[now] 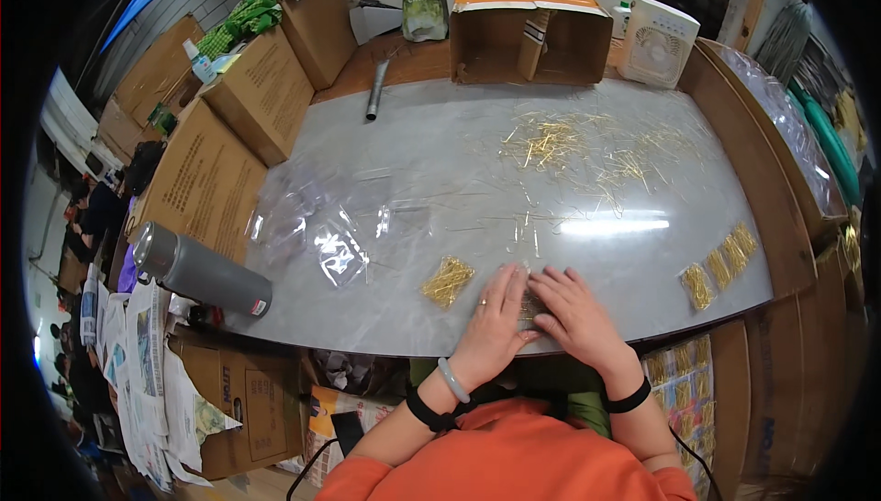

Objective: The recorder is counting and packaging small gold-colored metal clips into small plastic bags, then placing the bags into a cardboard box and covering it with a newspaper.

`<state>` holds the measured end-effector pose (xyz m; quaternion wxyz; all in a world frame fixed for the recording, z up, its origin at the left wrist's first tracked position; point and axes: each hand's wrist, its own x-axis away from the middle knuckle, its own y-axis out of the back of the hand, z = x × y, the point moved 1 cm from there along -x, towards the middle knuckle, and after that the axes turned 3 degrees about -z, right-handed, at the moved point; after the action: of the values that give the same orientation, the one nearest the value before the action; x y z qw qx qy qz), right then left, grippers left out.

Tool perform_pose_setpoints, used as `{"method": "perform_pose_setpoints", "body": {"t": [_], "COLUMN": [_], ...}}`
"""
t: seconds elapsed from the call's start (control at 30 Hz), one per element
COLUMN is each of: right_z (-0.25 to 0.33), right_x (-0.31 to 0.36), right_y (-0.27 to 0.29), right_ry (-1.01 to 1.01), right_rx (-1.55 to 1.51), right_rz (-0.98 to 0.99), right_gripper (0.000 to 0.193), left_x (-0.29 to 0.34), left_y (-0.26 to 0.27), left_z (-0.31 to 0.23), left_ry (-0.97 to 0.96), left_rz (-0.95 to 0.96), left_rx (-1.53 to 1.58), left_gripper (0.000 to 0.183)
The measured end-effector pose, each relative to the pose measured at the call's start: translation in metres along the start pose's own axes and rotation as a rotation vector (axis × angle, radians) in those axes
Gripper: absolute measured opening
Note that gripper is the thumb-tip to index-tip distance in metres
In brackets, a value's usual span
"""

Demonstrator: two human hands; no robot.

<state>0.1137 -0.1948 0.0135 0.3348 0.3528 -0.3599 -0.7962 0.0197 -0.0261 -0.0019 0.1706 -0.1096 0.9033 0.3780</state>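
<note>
My left hand (496, 319) and my right hand (582, 319) rest side by side at the near edge of the grey table (404, 148). Their fingers stretch forward, flat and slightly bent. A small bundle of thin wire pieces (529, 306) shows in the gap between them, mostly covered; whether it is bagged I cannot tell. Left of my left hand lies a clear packet of gold wire hooks (448, 282). Farther off is a loose pile of gold wire hooks (549, 141), with stray ones scattered toward my fingertips.
Clear plastic bags (340, 249) lie at the left beside a grey bottle (204, 272). Several filled packets (719, 267) line the right edge. At the back are a metal tube (376, 91), an open cardboard box (491, 42) and a white fan (659, 40). Cardboard walls flank the table.
</note>
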Motion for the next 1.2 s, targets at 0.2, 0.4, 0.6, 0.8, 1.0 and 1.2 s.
{"method": "perform_pose_setpoints", "body": {"t": [0.2, 0.4, 0.6, 0.8, 1.0, 1.2], "right_z": [0.011, 0.004, 0.026, 0.010, 0.016, 0.021], "right_x": [0.019, 0.021, 0.013, 0.002, 0.004, 0.006], "right_y": [0.017, -0.008, -0.022, -0.016, -0.008, -0.027], "right_ry": [-0.082, -0.181, -0.268, -0.159, -0.120, -0.045], "right_rx": [0.043, -0.028, -0.296, -0.233, 0.040, 0.051], "right_rz": [-0.120, -0.197, -0.347, -0.306, -0.139, -0.135], "right_gripper": [0.052, 0.043, 0.044, 0.047, 0.057, 0.063], "left_x": [0.006, -0.008, -0.010, -0.006, 0.025, 0.039], "left_y": [0.006, -0.002, -0.004, 0.009, 0.034, 0.013], "left_z": [0.004, 0.004, 0.016, 0.007, -0.023, -0.030], "left_ry": [0.024, -0.139, -0.150, -0.003, 0.179, 0.051], "left_rz": [0.062, 0.230, 0.255, 0.145, 0.015, -0.019], "left_rx": [-0.245, -0.165, 0.089, 0.133, -0.262, -0.016], "left_gripper": [0.091, 0.084, 0.089, 0.100, 0.071, 0.057]}}
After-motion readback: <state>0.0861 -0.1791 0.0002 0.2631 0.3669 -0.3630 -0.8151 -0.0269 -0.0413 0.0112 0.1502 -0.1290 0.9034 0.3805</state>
